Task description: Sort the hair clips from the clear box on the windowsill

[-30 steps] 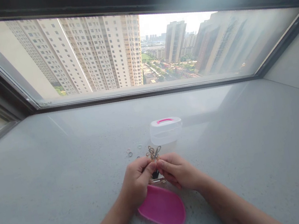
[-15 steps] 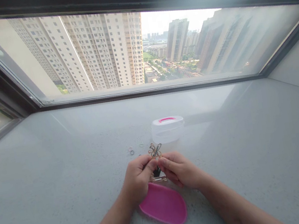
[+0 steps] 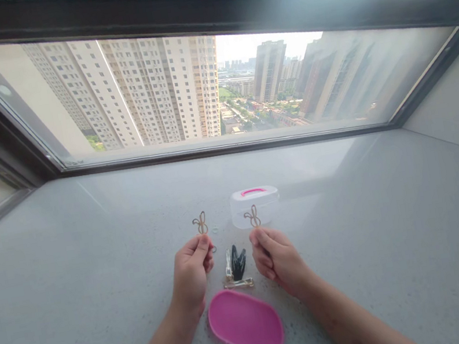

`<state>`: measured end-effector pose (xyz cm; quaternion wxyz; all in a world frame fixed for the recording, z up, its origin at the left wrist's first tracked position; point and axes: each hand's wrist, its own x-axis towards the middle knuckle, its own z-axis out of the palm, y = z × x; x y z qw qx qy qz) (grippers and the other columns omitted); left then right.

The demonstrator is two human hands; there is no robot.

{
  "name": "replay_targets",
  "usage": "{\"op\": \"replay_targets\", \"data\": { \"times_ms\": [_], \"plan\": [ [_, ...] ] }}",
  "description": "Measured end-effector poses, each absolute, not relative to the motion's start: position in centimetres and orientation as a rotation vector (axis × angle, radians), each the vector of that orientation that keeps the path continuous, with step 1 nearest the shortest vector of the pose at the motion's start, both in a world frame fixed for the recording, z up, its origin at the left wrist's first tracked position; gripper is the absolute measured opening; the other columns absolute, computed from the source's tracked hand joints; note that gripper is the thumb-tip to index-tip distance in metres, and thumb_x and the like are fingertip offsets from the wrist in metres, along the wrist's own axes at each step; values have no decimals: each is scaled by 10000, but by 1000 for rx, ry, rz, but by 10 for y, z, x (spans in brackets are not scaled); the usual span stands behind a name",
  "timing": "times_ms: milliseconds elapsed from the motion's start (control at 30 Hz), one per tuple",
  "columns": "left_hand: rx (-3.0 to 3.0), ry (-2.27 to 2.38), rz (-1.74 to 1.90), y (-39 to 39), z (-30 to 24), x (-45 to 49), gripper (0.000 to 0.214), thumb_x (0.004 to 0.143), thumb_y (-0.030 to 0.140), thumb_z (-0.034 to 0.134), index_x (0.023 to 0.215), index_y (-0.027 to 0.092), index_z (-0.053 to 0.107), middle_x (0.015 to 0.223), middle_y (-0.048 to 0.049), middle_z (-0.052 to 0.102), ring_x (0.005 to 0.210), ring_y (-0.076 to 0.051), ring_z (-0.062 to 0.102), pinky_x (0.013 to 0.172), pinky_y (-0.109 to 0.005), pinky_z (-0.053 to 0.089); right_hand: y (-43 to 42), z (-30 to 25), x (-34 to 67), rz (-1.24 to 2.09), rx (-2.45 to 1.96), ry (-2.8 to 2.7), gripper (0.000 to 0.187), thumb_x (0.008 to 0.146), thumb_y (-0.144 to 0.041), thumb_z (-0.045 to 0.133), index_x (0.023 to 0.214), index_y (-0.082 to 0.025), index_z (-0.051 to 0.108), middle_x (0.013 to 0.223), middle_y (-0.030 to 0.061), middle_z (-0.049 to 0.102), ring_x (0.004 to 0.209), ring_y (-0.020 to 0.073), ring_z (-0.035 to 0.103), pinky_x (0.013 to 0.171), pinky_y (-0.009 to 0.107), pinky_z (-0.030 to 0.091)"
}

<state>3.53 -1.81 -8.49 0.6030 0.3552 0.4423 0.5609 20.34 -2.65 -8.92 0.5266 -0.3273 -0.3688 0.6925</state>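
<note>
My left hand point(image 3: 191, 272) is closed, with thumb and fingers pinching a thin gold hair clip point(image 3: 202, 221) upright; looped like rabbit ears, it rises above the fingertips. A matching gold hair clip point(image 3: 254, 213) stands up from the pinch of my right hand point(image 3: 280, 260), in front of the clear box. Between the two hands, black snap hair clips point(image 3: 238, 262) lie beside a silvery metal clip point(image 3: 228, 264). Another metal clip point(image 3: 240, 283) lies crosswise just beyond the pink oval tray point(image 3: 246, 325). The lower ends of both held clips are hidden by my fingers.
A translucent lidded box point(image 3: 242, 210) with a pink handle point(image 3: 252, 191) stands behind my hands. Small rings lie near my left hand, a dark one point(image 3: 213, 249) and a pale one point(image 3: 215, 229). The speckled sill point(image 3: 377, 241) runs back to the window frame point(image 3: 226, 150).
My hands have moved apart, left and right, each taking one gold clip from where the clips overlapped. The clips on the sill between them now show. The view has tilted slightly upward.
</note>
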Motion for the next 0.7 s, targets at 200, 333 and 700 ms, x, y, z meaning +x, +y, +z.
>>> {"op": "replay_targets", "data": {
  "times_ms": [200,333,700],
  "plan": [
    [896,1058,1259,-19,-86,37,289,799,360,577,626,131,538,513,65,397,461,-46,312,432,-149,227,-25,-92,202,1675,-772,-885,287,864,-400,478,695,-169,462,366,-95,344,240,43,286,260,143,178],
    [978,1090,1214,-20,-84,37,312,786,393,579,621,131,547,490,63,397,451,-52,319,422,-154,225,-25,-95,201,1699,-757,-882,284,868,-398,472,704,-166,473,366,-94,351,237,45,296,256,142,185],
    [1033,1124,1185,-19,-87,38,331,779,425,569,622,135,543,483,62,406,442,-57,324,420,-162,231,-23,-96,199,1714,-766,-869,293,854,-415,485,701,-166,485,360,-92,362,231,48,303,251,143,191]
  ]
}}
